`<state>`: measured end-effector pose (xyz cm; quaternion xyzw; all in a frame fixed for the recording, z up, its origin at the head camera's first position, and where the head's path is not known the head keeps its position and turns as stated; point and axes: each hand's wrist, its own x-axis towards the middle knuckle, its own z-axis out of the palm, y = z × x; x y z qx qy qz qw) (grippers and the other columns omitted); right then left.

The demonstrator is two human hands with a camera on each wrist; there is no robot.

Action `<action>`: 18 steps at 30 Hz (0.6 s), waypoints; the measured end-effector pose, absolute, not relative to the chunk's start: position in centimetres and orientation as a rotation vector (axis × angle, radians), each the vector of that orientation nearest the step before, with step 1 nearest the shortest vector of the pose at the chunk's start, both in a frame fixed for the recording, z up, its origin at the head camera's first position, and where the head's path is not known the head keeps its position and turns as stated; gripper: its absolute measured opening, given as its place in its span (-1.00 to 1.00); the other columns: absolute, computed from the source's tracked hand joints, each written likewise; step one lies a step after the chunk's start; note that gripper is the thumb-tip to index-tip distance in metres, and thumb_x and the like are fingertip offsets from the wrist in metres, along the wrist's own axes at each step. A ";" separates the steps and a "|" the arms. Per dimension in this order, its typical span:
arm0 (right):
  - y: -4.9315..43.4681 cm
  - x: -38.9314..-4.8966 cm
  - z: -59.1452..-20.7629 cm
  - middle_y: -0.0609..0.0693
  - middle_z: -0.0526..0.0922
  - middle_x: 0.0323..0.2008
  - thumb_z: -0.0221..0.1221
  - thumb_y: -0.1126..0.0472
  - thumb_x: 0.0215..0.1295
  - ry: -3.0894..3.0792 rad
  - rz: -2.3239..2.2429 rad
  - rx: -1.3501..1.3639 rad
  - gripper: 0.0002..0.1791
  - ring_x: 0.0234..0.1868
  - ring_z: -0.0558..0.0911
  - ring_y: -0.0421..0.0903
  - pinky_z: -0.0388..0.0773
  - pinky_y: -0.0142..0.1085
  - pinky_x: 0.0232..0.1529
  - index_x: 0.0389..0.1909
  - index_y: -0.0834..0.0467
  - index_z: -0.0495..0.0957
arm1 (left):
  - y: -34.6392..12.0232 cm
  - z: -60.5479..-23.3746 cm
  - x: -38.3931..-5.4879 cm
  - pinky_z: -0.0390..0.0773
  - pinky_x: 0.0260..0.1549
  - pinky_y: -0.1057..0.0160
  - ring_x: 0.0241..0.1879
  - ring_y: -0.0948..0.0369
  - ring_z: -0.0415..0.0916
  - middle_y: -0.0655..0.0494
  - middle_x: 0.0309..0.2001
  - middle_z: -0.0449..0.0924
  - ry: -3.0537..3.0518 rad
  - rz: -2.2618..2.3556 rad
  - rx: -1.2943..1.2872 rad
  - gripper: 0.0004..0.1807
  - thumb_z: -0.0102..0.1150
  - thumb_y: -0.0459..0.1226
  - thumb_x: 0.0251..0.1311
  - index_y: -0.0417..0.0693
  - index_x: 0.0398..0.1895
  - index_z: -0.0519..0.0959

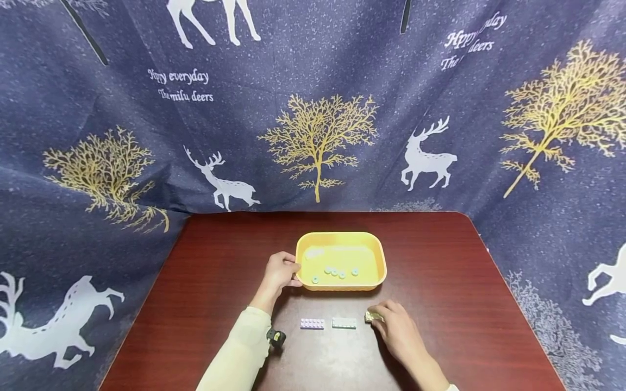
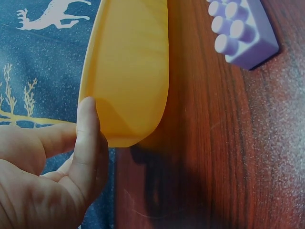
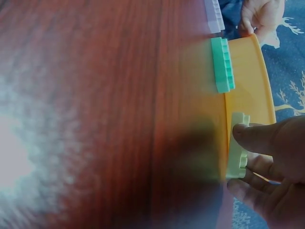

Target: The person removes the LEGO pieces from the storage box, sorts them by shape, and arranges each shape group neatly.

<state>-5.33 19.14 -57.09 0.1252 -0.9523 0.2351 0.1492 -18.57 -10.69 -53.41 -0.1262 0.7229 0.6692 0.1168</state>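
My left hand [image 1: 280,270] pinches the left end of a yellow plastic bin [image 1: 340,288], thumb and fingers at its rim, as the left wrist view shows up close. In my right hand [image 1: 397,328], thumb and fingers grip a pale yellow-green toy building brick [image 3: 237,152] by its sides, close over the table in front of the bin's right part. Left of that brick, a green brick [image 1: 344,323] and a purple brick [image 1: 312,324] lie in a row, studs up. Part of the held brick is hidden by my fingers in the head view.
Inside the bin lie several small pale round pieces [image 1: 335,271] and a whitish piece [image 1: 314,252] at the back left. The brown wooden table [image 1: 220,244] ends at a dark blue curtain [image 1: 342,179] printed with deer and trees. A black strap device [image 1: 276,337] sits on the left wrist.
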 end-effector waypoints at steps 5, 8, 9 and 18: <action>19.2 -5.1 -57.2 -0.23 0.65 -0.27 0.53 0.32 0.00 -2.758 0.679 0.336 -0.67 -0.20 0.61 -0.17 0.73 -0.17 -0.27 -0.19 -0.02 0.76 | -10.7 -53.4 -18.6 0.86 -0.51 0.13 -0.44 -0.09 0.71 -0.17 -0.30 0.55 2.130 1.945 -0.370 -0.68 0.17 -0.55 0.27 -0.53 0.06 0.45; 19.2 -5.1 -57.3 -0.23 0.65 -0.26 0.54 0.33 -0.02 -2.759 0.676 0.339 -0.66 -0.20 0.60 -0.17 0.73 -0.18 -0.26 -0.20 -0.01 0.76 | -10.7 -53.3 -18.6 0.86 -0.51 0.13 -0.44 -0.09 0.71 -0.15 -0.31 0.55 2.136 1.942 -0.370 -0.67 0.18 -0.55 0.26 -0.53 0.07 0.45; 19.2 -5.1 -57.3 -0.23 0.65 -0.26 0.54 0.33 -0.03 -2.757 0.675 0.343 -0.66 -0.20 0.60 -0.17 0.73 -0.18 -0.25 -0.21 -0.01 0.75 | -10.7 -53.3 -18.6 0.86 -0.51 0.13 -0.45 -0.09 0.71 -0.15 -0.31 0.55 2.139 1.941 -0.368 -0.67 0.18 -0.55 0.26 -0.53 0.07 0.45; 19.2 -5.0 -57.7 -0.23 0.63 -0.28 0.56 0.33 -0.07 -2.730 0.658 0.368 -0.65 -0.22 0.58 -0.18 0.70 -0.22 -0.26 -0.22 -0.01 0.75 | -10.7 -53.4 -18.6 0.86 -0.51 0.13 -0.46 -0.06 0.70 -0.17 -0.30 0.54 2.136 1.943 -0.367 -0.69 0.18 -0.54 0.27 -0.53 0.05 0.45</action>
